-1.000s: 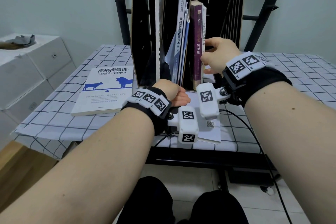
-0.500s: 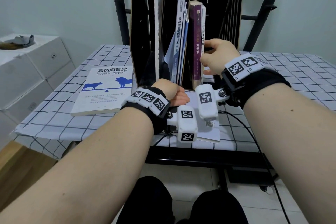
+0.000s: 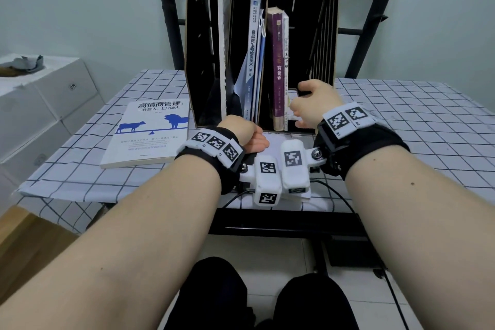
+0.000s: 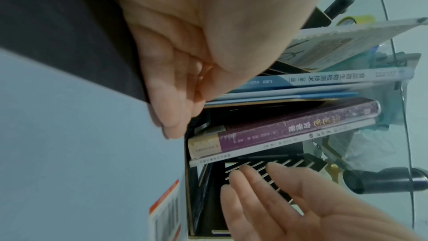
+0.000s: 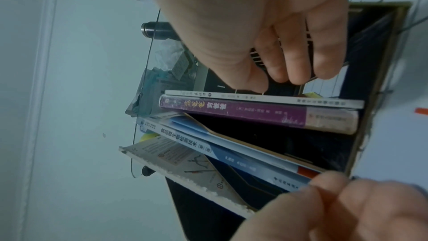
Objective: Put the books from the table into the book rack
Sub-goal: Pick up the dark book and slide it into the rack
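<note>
Your blue-and-white book [image 3: 150,134] is still lying flat on the checked table [image 3: 401,120] left of the black book rack [image 3: 325,35], your left hand [image 3: 247,135] is resting curled at its base, grasp unclear, while your right hand [image 3: 313,104], fingers loose, empty, is dropping away from the white book [image 3: 286,61] beside the purple one [image 3: 278,67], now seated.

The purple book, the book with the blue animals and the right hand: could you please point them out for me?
purple book [image 3: 278,72], head view, on its spine.
book with the blue animals [image 3: 150,131], head view, on its front cover.
right hand [image 3: 316,104], head view, on its back.
</note>
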